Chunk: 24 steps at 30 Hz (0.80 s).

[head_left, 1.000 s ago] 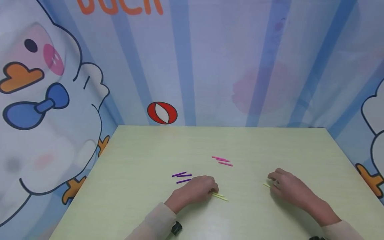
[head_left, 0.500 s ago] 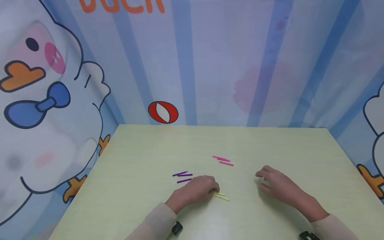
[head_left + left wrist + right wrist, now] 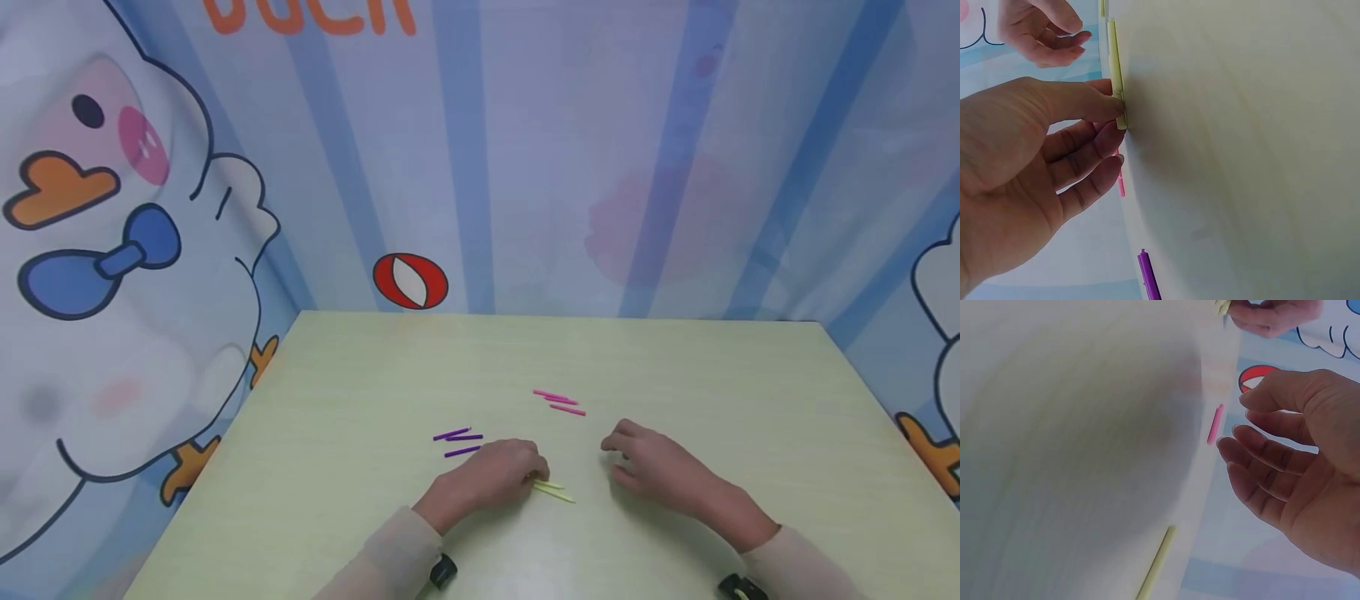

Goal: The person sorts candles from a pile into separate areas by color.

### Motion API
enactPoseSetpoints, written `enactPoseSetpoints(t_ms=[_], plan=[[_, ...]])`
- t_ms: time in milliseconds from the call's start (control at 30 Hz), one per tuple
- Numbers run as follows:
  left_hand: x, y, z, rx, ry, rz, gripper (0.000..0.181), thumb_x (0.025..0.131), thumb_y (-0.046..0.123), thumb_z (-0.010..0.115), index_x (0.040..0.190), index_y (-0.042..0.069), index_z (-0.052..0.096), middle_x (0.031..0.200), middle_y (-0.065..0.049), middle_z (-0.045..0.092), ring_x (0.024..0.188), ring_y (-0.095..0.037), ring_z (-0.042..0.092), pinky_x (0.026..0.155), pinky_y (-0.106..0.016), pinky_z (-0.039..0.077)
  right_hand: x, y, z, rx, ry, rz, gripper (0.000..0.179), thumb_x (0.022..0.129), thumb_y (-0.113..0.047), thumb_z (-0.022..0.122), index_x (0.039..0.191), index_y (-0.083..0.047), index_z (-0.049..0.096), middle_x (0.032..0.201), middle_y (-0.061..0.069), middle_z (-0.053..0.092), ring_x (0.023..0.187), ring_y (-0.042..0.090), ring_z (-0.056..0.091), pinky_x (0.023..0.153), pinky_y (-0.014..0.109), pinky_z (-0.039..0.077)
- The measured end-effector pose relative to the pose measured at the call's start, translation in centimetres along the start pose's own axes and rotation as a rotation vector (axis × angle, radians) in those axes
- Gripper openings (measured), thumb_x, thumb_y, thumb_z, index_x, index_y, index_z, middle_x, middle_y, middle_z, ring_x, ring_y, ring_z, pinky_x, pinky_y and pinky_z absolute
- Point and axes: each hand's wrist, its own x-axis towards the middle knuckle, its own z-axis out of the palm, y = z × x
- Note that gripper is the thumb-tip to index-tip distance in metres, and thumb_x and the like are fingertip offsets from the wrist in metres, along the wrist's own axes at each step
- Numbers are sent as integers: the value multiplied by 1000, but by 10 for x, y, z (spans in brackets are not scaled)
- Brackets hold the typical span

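Observation:
Thumb and fingers of my left hand [image 3: 495,473] pinch slim yellow candles [image 3: 557,494] low over the table, their free ends pointing right. In the left wrist view, a yellow candle [image 3: 1116,59] stands out past the thumb. My right hand [image 3: 663,468] hovers to the right of them, fingers loosely bent and holding nothing. Another yellow candle [image 3: 1156,562] lies on the table in the right wrist view; in the head view it is hidden. Beyond my left hand lie several purple candles [image 3: 463,437], and pink candles [image 3: 558,398] lie farther back, between the hands.
The pale table [image 3: 360,375] meets a blue striped backdrop [image 3: 525,167] with a cartoon duck [image 3: 112,333] on the left side. Black wrist cameras, such as the left one [image 3: 443,572], hang under the sleeves.
My right hand has moved left toward my left hand, away from the loose yellow candle beside it earlier. The left hand holds the yellow candles in the same place.

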Motion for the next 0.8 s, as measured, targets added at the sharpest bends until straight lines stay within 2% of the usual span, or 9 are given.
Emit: enactPoseSetpoints(t_ms=[133, 400, 800], plan=[[0, 0, 0, 3, -1, -5, 22, 92, 2, 67, 104, 15, 78, 94, 8, 69, 86, -3, 60, 80, -16, 47, 5, -9, 2, 17, -29, -10, 20, 83, -3, 71, 103, -2, 72, 95, 3, 59, 74, 7, 54, 66, 29, 51], [0, -1, 0, 17, 2, 10, 22, 91, 1, 66, 103, 15, 78, 93, 7, 68, 84, -3, 59, 77, -16, 47, 11, -21, 11, 31, -35, -67, 20, 82, -2, 72, 102, -2, 72, 94, 2, 60, 76, 8, 57, 67, 29, 52], [0, -2, 2, 28, 21, 10, 23, 89, 0, 67, 102, 15, 78, 89, 7, 66, 82, -3, 57, 75, -16, 46, 16, -36, 25, 55, -33, -185, 18, 80, -2, 70, 97, -5, 72, 88, -2, 57, 71, 2, 49, 63, 24, 48]])
